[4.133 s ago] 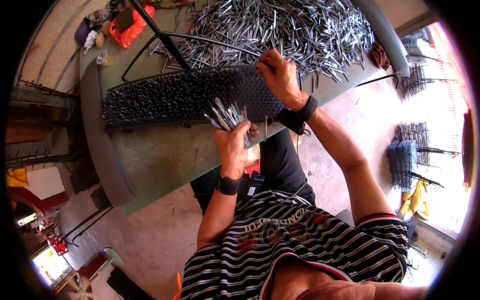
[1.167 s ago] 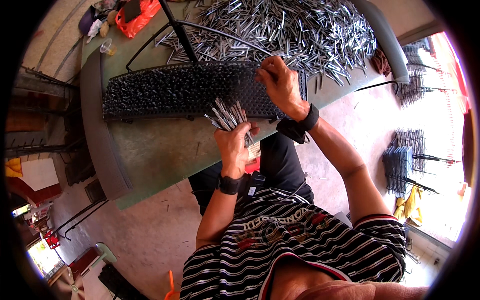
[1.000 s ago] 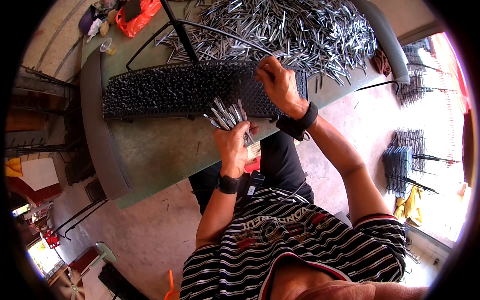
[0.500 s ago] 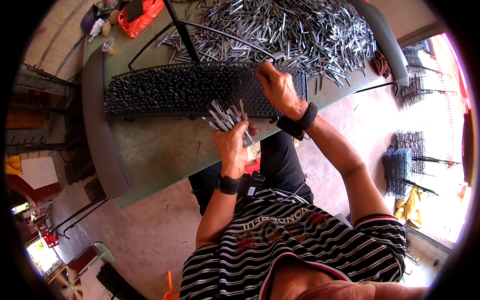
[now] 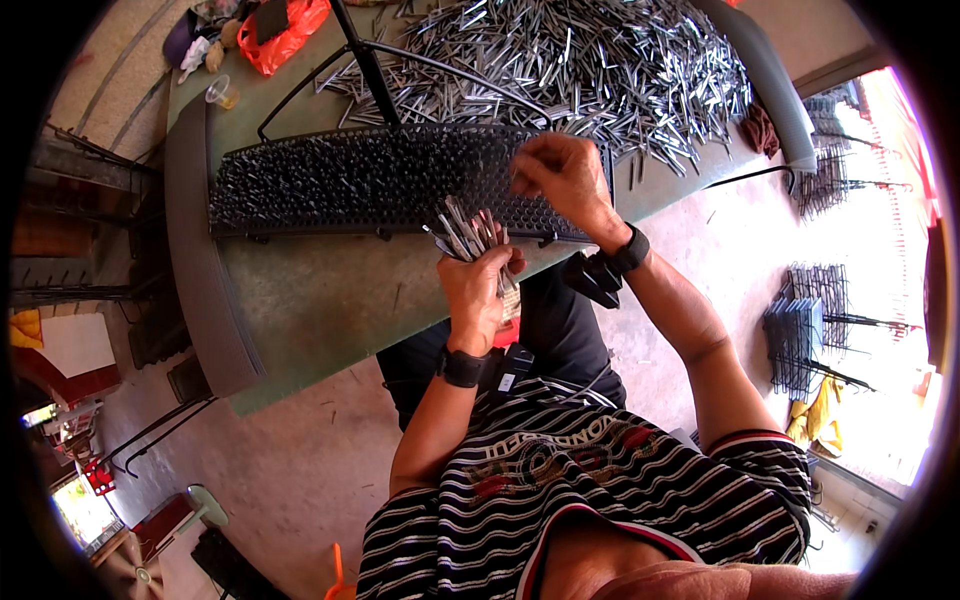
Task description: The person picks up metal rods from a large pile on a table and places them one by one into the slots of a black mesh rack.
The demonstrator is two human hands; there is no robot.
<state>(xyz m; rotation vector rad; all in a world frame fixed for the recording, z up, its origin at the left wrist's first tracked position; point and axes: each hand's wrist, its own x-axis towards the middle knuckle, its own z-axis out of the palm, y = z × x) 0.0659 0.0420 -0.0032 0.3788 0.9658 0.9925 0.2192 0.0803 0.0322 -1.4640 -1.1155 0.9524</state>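
Note:
My left hand is closed around a fanned bundle of thin metal strips, held in front of a long black rack pierced with many small holes. Slim pieces stand packed in the rack's left and middle holes, while more bare holes show toward its right end. Just above that right part is my right hand, its thumb and fingers bent together; whatever they pinch, if anything, is too small to make out. Behind the rack lies a large heap of loose metal strips.
The rack rests on a green-topped table with grey padded edges. Black metal bars rise behind it. At the far left are a red plastic bag and a clear cup. Wire racks stand on the floor at right.
My right hand has come slightly nearer and its fingers have changed pose over the rack. My left hand has shifted a little to the right with the bundle of metal strips.

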